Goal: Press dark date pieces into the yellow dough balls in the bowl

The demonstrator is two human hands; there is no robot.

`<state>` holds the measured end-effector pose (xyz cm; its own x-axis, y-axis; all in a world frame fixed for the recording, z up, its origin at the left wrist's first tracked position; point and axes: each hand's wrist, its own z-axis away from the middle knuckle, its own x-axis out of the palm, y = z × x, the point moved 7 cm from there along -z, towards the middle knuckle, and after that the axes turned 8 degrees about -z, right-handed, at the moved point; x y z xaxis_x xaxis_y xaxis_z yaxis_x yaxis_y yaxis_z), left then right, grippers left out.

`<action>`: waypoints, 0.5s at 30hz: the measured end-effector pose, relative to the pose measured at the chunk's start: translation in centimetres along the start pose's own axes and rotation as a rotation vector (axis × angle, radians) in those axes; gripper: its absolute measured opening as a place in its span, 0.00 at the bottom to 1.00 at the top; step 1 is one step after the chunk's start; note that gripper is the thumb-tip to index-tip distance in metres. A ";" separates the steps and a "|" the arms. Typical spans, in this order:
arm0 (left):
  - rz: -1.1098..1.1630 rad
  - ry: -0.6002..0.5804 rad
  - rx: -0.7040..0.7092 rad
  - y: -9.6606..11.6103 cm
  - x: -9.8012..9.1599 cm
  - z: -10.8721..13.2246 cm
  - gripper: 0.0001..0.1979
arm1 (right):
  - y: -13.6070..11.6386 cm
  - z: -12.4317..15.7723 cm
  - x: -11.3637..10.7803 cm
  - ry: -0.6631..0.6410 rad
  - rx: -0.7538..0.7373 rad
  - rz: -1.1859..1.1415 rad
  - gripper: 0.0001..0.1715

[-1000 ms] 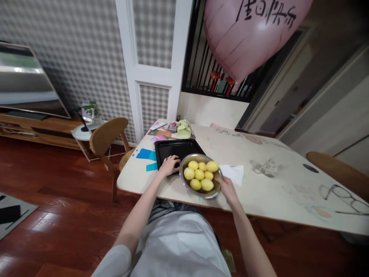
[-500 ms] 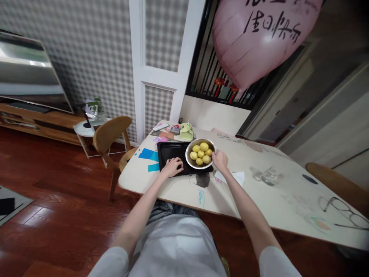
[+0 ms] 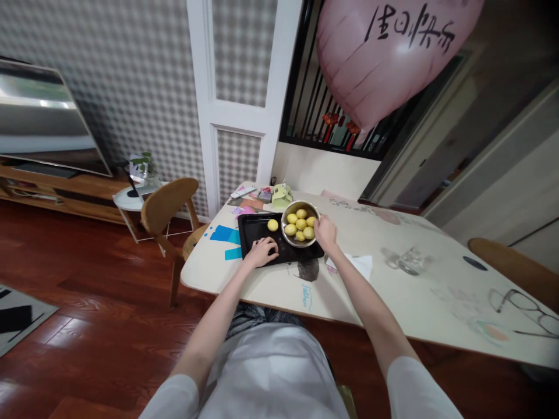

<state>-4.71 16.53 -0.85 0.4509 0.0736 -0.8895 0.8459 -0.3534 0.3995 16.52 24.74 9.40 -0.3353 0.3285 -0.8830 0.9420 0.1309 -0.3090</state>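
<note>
A metal bowl full of several yellow lemons is tilted to the left over the right part of a black baking tray. My right hand is closed on the bowl's right rim. One loose lemon lies on the tray, just left of the bowl. My left hand rests over the tray's near side with its fingers apart and nothing seen in them. Whether the bowl's base touches the tray I cannot tell.
The white table carries a green paper box, a remote, a white paper, a drinking glass and eyeglasses. A wooden chair stands at the left. A pink balloon hangs ahead.
The bowl has moved slightly away from me and tipped left with my right hand on it. A lemon now lies on the tray. My left hand stays in place.
</note>
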 end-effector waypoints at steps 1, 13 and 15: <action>-0.001 -0.001 -0.001 0.0 0.0 0.0 0.04 | -0.2 -0.1 0.0 0.007 -0.014 -0.002 0.27; -0.018 -0.006 -0.009 -0.2 0.0 -0.1 0.04 | -1.7 0.7 0.0 0.052 -0.098 0.045 0.31; -0.020 -0.005 -0.012 -0.3 0.1 -0.1 0.04 | -1.8 0.9 0.2 0.066 -0.129 0.086 0.32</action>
<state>-4.88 16.72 -0.99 0.4328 0.0756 -0.8983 0.8578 -0.3409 0.3846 14.78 23.74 9.50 -0.2579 0.4034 -0.8779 0.9590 0.2172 -0.1819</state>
